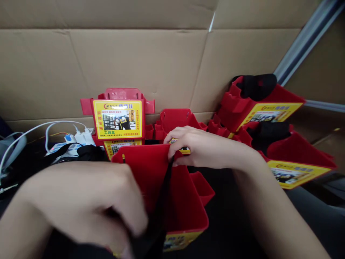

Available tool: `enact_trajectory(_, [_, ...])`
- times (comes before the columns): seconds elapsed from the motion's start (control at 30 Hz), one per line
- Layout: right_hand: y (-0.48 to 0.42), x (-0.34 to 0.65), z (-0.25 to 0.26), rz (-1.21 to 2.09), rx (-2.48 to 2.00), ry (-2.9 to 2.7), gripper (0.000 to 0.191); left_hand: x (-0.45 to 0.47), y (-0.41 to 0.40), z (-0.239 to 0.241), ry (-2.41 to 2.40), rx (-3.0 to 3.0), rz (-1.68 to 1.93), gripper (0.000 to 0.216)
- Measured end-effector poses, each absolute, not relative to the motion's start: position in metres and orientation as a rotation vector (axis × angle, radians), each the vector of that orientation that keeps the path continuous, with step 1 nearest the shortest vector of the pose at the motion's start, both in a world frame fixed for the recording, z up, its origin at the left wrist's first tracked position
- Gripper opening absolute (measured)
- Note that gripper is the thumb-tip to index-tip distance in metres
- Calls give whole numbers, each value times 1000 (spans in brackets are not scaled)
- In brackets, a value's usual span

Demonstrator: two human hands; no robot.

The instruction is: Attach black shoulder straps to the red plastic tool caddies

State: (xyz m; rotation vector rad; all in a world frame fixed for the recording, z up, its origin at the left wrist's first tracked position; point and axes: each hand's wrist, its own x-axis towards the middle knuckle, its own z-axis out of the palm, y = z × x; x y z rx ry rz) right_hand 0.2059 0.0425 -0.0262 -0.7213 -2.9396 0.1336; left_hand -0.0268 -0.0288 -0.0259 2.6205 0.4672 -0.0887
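A red plastic tool box (185, 208) with a yellow label lies in front of me on a dark surface. My right hand (194, 145) is closed, pinching a black strap (165, 187) at the far rim of the box. The strap runs down through the box toward my left hand (88, 201). That hand is closed near the front rim, gripping the strap's lower end, partly blurred.
More red tool boxes with yellow labels stand behind: one upright (118, 115) at the left, one in the middle (178, 120), two at the right (269, 104) holding black straps. A white power strip with cables (72, 140) lies at the left. A cardboard wall (134, 54) closes the back.
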Motion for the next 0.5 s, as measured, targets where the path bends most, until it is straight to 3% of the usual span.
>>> enact_trajectory(0.1, [45,208,-25,164,-665,-2929,12,-46,-36,-22,435,2649,-148,15])
enact_trajectory(0.27, [45,204,-25,223,-532,-2887,14,-45,-34,-31,1082,2896,447,41])
enact_trajectory(0.37, [41,201,-26,205,-550,-2888,13,-24,-28,-37,1251,2829,616,33])
enact_trajectory(0.5, [36,197,-27,114,-588,-2902,13,7,-19,-45,1328,2659,573,27])
